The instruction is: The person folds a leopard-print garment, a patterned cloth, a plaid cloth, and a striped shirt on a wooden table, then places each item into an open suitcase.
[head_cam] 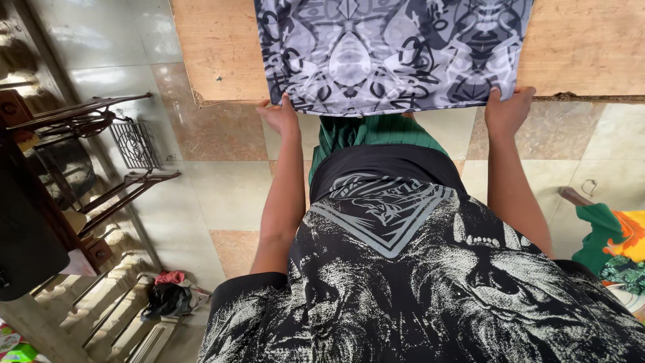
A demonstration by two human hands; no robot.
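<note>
1. The left hand (pixel 279 115) pinches the near left corner of a grey patterned cloth (pixel 390 50); its fingers are closed on the hem.
2. The right hand (pixel 507 111) grips the near right corner likewise.
3. The cloth lies beyond the fingers, on the wooden worktop (pixel 215 54), its hem at the near edge.
4. Step in hand, as I judge: squaring the cloth; next calls for even tension from both hands.

I see a grey and black patterned cloth (pixel 393 50) spread flat on the wooden worktop (pixel 215 47), its near edge hanging just over the worktop's near rim. Its swirling print mirrors left to right; the far part runs out of view.
</note>
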